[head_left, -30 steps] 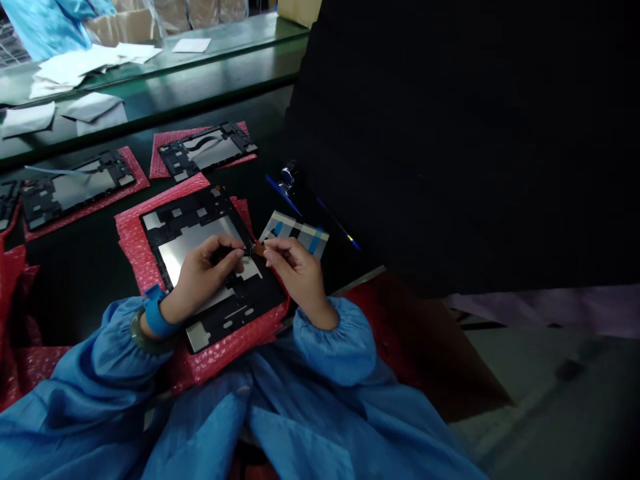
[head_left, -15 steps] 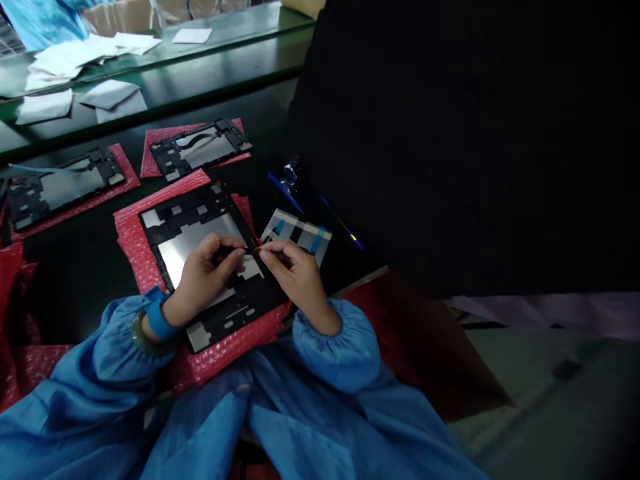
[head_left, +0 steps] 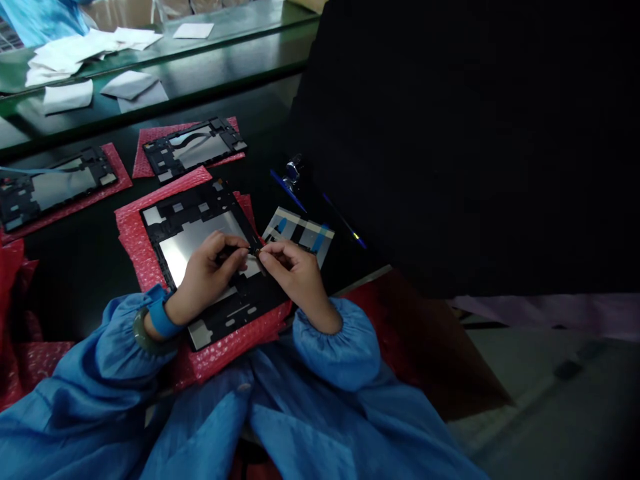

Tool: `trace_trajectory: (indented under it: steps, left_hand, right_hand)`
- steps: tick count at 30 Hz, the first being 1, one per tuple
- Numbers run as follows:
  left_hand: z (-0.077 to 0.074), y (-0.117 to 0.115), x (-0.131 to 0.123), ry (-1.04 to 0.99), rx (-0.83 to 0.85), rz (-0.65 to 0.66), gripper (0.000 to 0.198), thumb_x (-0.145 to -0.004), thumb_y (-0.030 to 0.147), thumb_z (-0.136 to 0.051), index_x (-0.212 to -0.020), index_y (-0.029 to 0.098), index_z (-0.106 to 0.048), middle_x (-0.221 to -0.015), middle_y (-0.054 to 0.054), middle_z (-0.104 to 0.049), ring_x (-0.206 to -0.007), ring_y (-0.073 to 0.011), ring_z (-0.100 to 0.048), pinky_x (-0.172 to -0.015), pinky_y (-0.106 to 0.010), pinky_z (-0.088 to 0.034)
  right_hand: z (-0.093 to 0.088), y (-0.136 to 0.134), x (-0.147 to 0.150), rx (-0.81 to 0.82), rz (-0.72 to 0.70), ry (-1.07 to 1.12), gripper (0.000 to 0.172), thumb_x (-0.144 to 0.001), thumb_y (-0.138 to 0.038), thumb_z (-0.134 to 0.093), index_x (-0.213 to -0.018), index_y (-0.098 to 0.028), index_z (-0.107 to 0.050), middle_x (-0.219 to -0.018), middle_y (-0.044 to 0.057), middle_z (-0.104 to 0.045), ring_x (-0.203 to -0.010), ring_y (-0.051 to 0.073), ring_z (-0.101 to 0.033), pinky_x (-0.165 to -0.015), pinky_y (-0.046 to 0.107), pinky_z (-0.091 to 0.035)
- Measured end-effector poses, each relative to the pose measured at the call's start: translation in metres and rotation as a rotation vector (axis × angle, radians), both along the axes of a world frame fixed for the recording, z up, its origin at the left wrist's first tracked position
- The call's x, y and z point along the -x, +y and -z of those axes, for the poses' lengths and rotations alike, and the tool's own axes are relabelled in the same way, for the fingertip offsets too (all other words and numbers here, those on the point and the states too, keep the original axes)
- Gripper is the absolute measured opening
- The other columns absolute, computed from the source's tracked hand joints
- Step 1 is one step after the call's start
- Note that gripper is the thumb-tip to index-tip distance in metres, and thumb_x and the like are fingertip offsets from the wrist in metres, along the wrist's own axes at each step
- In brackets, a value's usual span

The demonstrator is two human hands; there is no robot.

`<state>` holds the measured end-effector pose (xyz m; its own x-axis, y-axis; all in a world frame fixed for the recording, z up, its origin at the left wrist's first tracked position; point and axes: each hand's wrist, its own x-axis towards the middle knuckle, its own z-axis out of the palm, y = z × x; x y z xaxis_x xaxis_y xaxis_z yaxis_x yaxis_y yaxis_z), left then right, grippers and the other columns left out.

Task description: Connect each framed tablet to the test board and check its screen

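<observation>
My left hand (head_left: 207,270) and my right hand (head_left: 295,277) meet above a black tablet frame (head_left: 200,203) with a silver metal panel (head_left: 193,243). The frame lies on a sheet of red bubble wrap (head_left: 134,250). Fingers of both hands pinch a small dark strip (head_left: 254,250), which is too small to identify. My left hand rests on the panel, and my right hand sits over the frame's right edge. A blue wrist strap (head_left: 161,319) circles my left wrist.
Further black frames (head_left: 193,148) lie on red wrap behind. A printed film sheet (head_left: 297,233) and a blue-handled tool (head_left: 287,190) lie to the right. White sheets (head_left: 65,60) rest on a green shelf. A large black shape (head_left: 450,133) fills the right.
The view has drifted slightly, moving the frames left and up. The hands have closed in on the strip, and the orange tip seen earlier between the fingers no longer shows.
</observation>
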<state>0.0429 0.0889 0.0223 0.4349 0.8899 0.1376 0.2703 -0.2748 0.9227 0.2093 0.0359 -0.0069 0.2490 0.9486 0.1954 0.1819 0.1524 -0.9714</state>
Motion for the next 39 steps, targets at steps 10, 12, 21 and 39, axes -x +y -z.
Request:
trace_trajectory:
  steps: [10,12,21,39]
  left_hand:
    - [-0.011,0.005,0.002,0.082,0.025,0.085,0.016,-0.087,0.035,-0.063,-0.088,0.02,-0.064,-0.075,-0.001,-0.065,-0.066,-0.0176,-0.069,-0.064,-0.03,-0.055]
    - [-0.012,0.007,0.002,0.092,0.034,0.109,0.016,-0.086,0.036,-0.063,-0.088,0.02,-0.064,-0.074,-0.001,-0.066,-0.066,-0.018,-0.069,-0.064,-0.031,-0.055]
    - [-0.013,0.012,0.001,0.133,0.062,0.142,0.016,-0.086,0.036,-0.062,-0.087,0.02,-0.063,-0.068,-0.001,-0.067,-0.062,-0.0178,-0.067,-0.062,-0.03,-0.053]
    - [-0.013,0.012,0.001,0.156,0.06,0.149,0.021,-0.086,0.039,-0.061,-0.086,0.019,-0.063,-0.07,-0.002,-0.066,-0.06,-0.0172,-0.066,-0.06,-0.03,-0.052]
  right_hand:
    - [0.0,0.0,-0.001,0.005,-0.019,-0.025,0.016,-0.082,-0.035,-0.063,-0.077,-0.021,-0.07,-0.073,0.0,-0.064,-0.063,0.012,-0.058,-0.06,0.025,-0.05]
    - [0.001,0.0,-0.002,0.008,-0.028,-0.024,0.016,-0.082,-0.035,-0.063,-0.077,-0.021,-0.069,-0.073,0.0,-0.065,-0.063,0.012,-0.058,-0.06,0.025,-0.05]
    - [0.003,0.0,-0.001,0.022,-0.042,0.005,0.016,-0.083,-0.034,-0.063,-0.076,-0.02,-0.068,-0.073,0.001,-0.066,-0.061,0.012,-0.059,-0.059,0.025,-0.051]
    - [0.003,0.003,0.0,0.035,-0.009,0.012,0.019,-0.079,-0.036,-0.062,-0.074,-0.018,-0.068,-0.067,-0.001,-0.064,-0.054,0.009,-0.052,-0.053,0.022,-0.045]
